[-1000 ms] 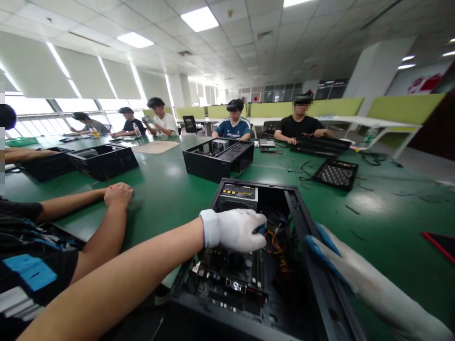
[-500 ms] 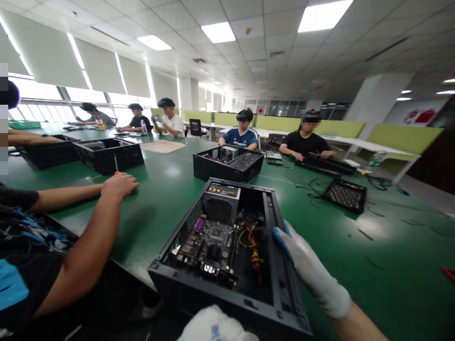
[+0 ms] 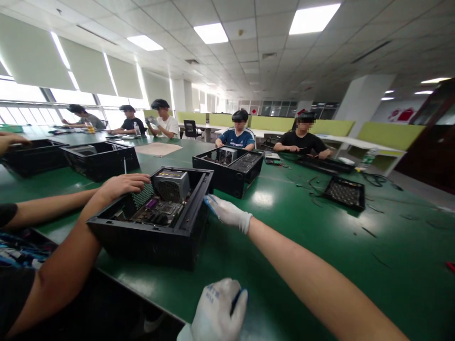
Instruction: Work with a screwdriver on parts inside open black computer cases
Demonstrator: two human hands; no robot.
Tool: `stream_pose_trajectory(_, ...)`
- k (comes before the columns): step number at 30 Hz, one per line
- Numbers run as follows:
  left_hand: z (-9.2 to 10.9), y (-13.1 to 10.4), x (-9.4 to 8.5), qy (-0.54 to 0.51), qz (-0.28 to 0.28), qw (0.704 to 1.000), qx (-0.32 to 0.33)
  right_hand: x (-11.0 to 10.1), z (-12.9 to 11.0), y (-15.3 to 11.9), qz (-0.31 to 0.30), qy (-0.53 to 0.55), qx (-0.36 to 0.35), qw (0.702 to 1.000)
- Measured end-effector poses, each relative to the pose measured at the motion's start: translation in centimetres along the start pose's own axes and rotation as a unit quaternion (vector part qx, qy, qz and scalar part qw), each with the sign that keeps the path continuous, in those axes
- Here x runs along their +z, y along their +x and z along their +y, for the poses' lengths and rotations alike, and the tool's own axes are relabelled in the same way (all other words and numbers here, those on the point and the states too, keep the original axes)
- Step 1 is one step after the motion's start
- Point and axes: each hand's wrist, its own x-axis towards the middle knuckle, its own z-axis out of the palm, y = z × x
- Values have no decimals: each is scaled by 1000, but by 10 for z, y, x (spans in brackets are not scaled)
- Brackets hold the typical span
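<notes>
The right hand [image 3: 229, 213], in a white glove with blue on the fingers, reaches forward with its fingers extended and close together, their tips at the right side of an open black computer case [image 3: 152, 246]. It has no grip around the case, which lies on the green bench [image 3: 298, 255] to this hand's left. Inside the case are a boxy power supply [image 3: 173, 186] and a circuit board [image 3: 161, 210] with a purple connector [image 3: 152, 203].

The left hand [image 3: 220, 305], gloved too, is nearer the wearer, in front of the case and to its right, well apart from it. Its fingers are loosely curled with the thumb beside them; its palm is hidden, so whether it holds anything cannot be told.

Left of the right hand, a co-worker's bare hand [image 3: 126, 184] lies over the case's left rim. Beyond the right hand sits a second open case [image 3: 227, 173]; farther right of that hand is a shallow black tray [image 3: 344, 192].
</notes>
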Motion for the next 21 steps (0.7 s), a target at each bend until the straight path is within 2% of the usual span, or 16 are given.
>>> stream_pose_trajectory(5, -19, -7, 7, -9, 0, 1000, 0, -31, 54, 21, -12, -97, 122, 988)
stream_pose_trajectory(9, -17, -12, 6, -6, 27, 1000, -10, -51, 107, 47, -17, -162, 203, 965)
stream_pose_trajectory(12, -14, -12, 6, 5, 36, 999, -21, -56, 137, 64, -32, -187, 225, 956)
stream_pose_trajectory(16, -15, -10, 8, -1, 16, 999, -30, -55, 153, 79, -61, -206, 237, 947)
stream_pose_trajectory(21, -17, -9, 8, 1, -12, 999, -35, -53, 150, 81, -57, -232, 244, 940)
